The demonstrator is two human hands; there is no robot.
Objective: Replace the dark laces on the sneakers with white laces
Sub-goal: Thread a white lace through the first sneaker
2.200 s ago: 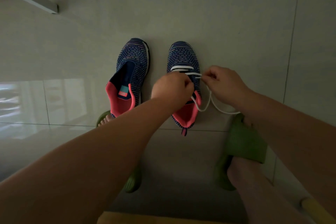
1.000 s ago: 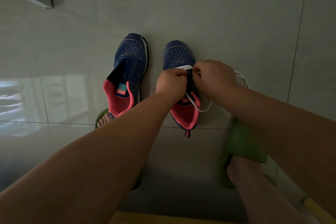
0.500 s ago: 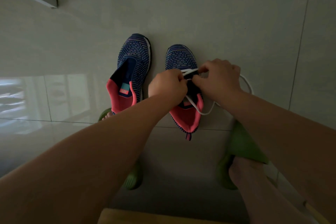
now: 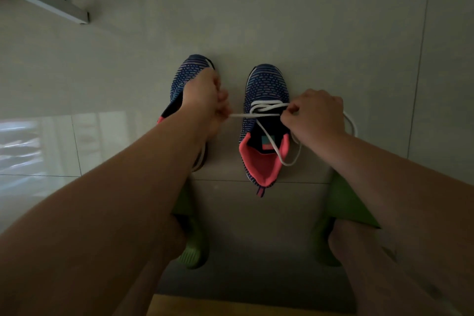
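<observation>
Two blue knit sneakers with pink collars stand side by side on the grey floor. The right sneaker (image 4: 265,87) carries a white lace (image 4: 264,108) threaded through its front eyelets. My left hand (image 4: 207,102) pinches one end of that lace and holds it stretched out to the left, over the left sneaker (image 4: 187,72), which it partly hides. My right hand (image 4: 314,115) pinches the lace at the right side of the right sneaker. The other lace end loops loosely behind my right wrist and across the shoe opening.
My feet in green slippers (image 4: 192,251) (image 4: 343,210) rest on the tiled floor just behind the sneakers. A white metal frame (image 4: 46,0) stands at the far upper left. A yellow edge (image 4: 230,305) shows at the bottom.
My left hand has moved left, pulling the white lace taut across the gap between the shoes. My right hand stays at the right sneaker's eyelets.
</observation>
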